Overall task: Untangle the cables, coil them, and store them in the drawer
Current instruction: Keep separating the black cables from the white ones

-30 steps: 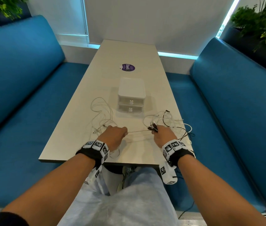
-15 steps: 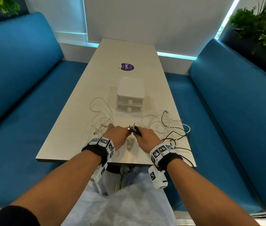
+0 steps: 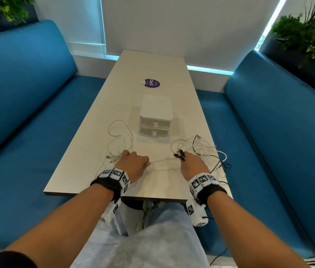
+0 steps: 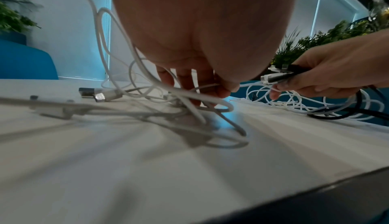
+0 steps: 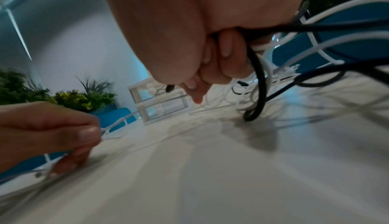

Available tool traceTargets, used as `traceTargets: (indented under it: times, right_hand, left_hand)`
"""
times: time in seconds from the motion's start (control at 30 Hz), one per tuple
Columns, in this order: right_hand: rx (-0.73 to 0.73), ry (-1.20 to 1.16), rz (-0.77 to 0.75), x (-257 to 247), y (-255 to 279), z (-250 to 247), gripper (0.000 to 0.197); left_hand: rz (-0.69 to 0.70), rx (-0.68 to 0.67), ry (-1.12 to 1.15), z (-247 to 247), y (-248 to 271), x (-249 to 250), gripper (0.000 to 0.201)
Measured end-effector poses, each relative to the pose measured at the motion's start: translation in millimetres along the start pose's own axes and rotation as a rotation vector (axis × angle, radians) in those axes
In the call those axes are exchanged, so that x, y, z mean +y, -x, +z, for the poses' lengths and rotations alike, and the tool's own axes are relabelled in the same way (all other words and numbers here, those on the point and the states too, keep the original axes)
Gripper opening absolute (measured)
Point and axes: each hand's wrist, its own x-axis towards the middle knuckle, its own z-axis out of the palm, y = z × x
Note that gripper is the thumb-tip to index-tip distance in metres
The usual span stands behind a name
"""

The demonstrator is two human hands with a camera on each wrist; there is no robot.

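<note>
Your left hand (image 3: 135, 163) pinches a thin white cable (image 3: 162, 161) | your right hand (image 3: 192, 165) grips black-sleeved cable plugs (image 4: 277, 78) | small white two-drawer plastic box (image 3: 155, 118) on the counter (image 3: 152, 64), both drawers closed.

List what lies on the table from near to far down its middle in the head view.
Thin white cable stretched between the hands → small white two-drawer plastic organizer → round purple sticker.

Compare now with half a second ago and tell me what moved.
The left hand and right hand, nearly touching before, have pulled apart sideways, stretching a white cable between them. The right hand holds the same dark connectors. The drawer unit stays shut and the cable heaps stay put.
</note>
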Motion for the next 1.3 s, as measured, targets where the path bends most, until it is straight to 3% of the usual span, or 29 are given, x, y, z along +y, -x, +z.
traceTargets:
  times: [0.13, 0.23, 0.53, 0.67, 0.77, 0.93, 1.03, 1.17, 1.3]
  right_hand:
    - [0.056, -0.145, -0.205, -25.6, 13.6, 5.2, 0.024]
    - [-0.046, -0.162, -0.318, -43.2, 17.7, 14.4, 0.021]
    - [-0.090, -0.024, -0.214, -37.6, 3.0, 18.5, 0.025]
    - [-0.041, 0.053, -0.021, 0.6, -5.8, 5.9, 0.025]
    - [-0.022, 0.063, 0.034, 7.1, 0.1, 3.2, 0.026]
    - [0.061, -0.103, -0.156, -18.8, 12.6, 7.5, 0.022]
    - [-0.003, -0.174, -0.275, -39.9, 17.2, 14.4, 0.020]
    - [-0.076, -0.183, -0.269, -48.1, 14.6, 22.4, 0.023]
    - [-0.078, -0.139, -0.293, -44.5, 12.8, 26.0, 0.022]
  left_hand:
    - [0.004, 0.030, 0.006, -2.2, -2.1, 10.6, 0.030]
    - [0.067, 0.013, 0.007, -5.0, -3.9, 21.0, 0.036]
    - [0.022, -0.001, 0.045, 0.4, -1.5, 10.8, 0.025]
    - [0.050, -0.004, 0.013, -3.2, 4.7, -1.7, 0.026]
    - [0.058, -0.009, 0.008, -3.3, 4.6, -0.1, 0.024]
    - [0.054, -0.031, -0.007, -2.6, 0.7, 11.5, 0.026]
    - [0.099, -0.014, -0.026, -4.7, -2.9, 20.5, 0.022]
    - [0.159, -0.010, -0.061, -1.9, -4.0, 20.6, 0.029]
    - [0.151, -0.027, -0.067, 0.5, -5.7, 17.4, 0.019]
